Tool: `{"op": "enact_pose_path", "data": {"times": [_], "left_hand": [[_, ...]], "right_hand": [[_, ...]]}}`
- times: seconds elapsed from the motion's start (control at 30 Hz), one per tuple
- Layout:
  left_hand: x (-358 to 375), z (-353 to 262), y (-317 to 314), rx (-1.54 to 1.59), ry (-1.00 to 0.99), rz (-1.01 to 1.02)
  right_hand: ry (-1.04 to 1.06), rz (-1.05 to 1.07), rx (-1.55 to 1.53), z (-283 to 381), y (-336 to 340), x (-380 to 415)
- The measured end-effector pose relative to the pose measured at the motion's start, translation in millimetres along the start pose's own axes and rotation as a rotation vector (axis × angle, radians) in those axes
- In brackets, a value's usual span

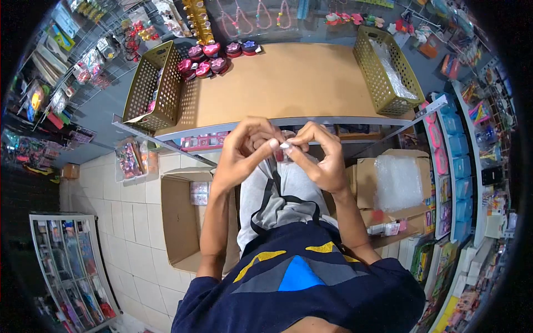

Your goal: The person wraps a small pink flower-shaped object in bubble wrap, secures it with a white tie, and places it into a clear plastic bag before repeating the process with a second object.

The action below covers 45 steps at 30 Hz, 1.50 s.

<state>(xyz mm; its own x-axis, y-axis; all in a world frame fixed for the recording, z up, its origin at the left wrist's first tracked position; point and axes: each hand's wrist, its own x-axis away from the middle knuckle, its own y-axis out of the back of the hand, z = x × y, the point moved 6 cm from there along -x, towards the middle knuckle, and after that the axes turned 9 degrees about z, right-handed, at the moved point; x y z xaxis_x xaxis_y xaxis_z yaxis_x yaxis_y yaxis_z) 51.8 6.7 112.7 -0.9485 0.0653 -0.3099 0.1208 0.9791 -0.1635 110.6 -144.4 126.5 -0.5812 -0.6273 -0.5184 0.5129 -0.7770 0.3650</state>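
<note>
My left hand [244, 152] and my right hand [319, 155] meet in front of me, just below the edge of a tan shelf [288, 89]. Together their fingertips pinch a small object [284, 149] with a clear wrapper and a reddish part; most of it is hidden by the fingers. Both hands are closed around it, thumbs touching near its middle. I am wearing a dark blue shirt and grey trousers.
Two olive perforated baskets [152, 86] [386, 69] stand on the shelf's left and right ends. Several small pink and maroon boxes [208, 58] sit at its back. An open cardboard box [180, 222] lies on the tiled floor at left; another carton with bubble wrap [397, 183] at right.
</note>
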Motion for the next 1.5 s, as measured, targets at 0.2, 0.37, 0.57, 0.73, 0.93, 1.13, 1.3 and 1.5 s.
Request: {"op": "enact_pose_path", "data": {"times": [0.2, 0.37, 0.57, 0.73, 0.93, 1.13, 1.3, 1.5], "left_hand": [[-15.6, 2.1, 9.7, -0.049, 0.107, 0.225], [-25.0, 6.7, 18.2, -0.110, 0.132, 0.272], [-28.7, 3.7, 11.1, -0.127, 0.149, 0.234], [-29.8, 5.3, 11.8, -0.126, 0.217, 0.273], [-27.2, 7.6, 16.2, -0.196, 0.262, 0.274], [-16.2, 11.1, 6.8, -0.504, 0.096, 0.252], [-3.7, 19.0, 6.4, -0.423, 0.067, 0.110], [9.7, 30.1, 2.2, -0.359, 0.014, -0.057]], "right_hand": [[0.061, -0.059, 0.177, 12.2, 2.5, -1.1], [0.065, -0.173, 0.302, 17.6, 1.4, 4.0], [-0.010, -0.192, 0.110, 4.2, 5.5, 6.2], [0.009, -0.170, 0.138, 13.2, 8.5, 4.6], [0.048, -0.041, 0.115, 0.9, -0.6, 7.6], [-0.111, -0.035, 0.002, -8.8, -1.5, 14.1], [-0.266, -0.020, -0.351, -24.5, -7.9, 20.9], [-0.208, 0.049, -0.352, -26.6, -8.9, 22.7]]}}
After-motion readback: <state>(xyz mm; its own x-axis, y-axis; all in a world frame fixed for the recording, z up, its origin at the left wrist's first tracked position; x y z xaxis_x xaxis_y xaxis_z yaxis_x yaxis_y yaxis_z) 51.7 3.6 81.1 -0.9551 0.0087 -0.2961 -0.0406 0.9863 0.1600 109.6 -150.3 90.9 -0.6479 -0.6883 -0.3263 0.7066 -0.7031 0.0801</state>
